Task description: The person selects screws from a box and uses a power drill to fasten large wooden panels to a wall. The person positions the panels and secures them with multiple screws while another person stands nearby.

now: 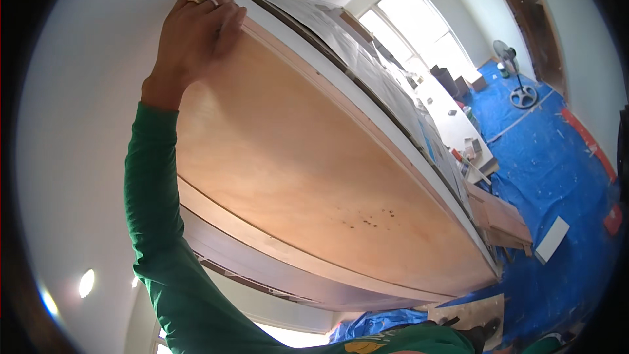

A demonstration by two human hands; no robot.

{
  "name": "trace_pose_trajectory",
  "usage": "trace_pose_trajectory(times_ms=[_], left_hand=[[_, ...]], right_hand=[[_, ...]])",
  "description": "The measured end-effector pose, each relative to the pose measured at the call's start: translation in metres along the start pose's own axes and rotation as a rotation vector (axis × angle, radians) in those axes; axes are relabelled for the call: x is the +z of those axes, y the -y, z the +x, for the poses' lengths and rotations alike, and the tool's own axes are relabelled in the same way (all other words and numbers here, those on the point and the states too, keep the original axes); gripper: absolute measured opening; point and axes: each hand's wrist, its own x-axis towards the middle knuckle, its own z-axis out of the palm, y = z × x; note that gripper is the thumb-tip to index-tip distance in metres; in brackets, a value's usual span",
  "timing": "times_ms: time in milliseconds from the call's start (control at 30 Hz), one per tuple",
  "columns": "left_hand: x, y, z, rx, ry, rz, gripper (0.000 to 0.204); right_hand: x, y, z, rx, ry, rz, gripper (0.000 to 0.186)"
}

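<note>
"Where's the left hand (194, 38)?"

"At the upper end of the wooden panel (295, 151), beside the white edge strip (341, 80), fingers bent and close together."

"Pinching anything?"

"I can't tell; blur and knuckles hide it."

"And right of the panel?"

"A blue sheet (544, 157), with a standing fan (505, 52) on it."

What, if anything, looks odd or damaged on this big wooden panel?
A cluster of small dark spots marks the wooden panel toward its lower right. They stand out because the surrounding face is mostly light wood. I can't tell whether they're stains or holes.
</note>
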Motion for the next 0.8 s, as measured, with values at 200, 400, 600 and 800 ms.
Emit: trace_pose_trajectory(times_ms=[200,400,600,800], left_hand=[[-0.006,0.004,0.009,-0.158,0.232,0.099,0.021],[0.009,-0.001,0.003,0.041,0.375,0.313,0.028],[0.022,0.016,-0.012,0.341,0.290,0.280,0.061],[0.069,-0.060,-0.011,0.410,0.272,0.247,0.064]], right_hand=[[-0.008,-0.010,0.002,-0.019,-0.016,0.009,0.088],[-0.018,-0.047,0.003,-0.031,-0.057,0.037,0.089],[0.024,-0.041,0.036,-0.105,-0.043,0.051,0.080],[0.023,-0.062,0.023,0.002,-0.123,0.056,0.086]])
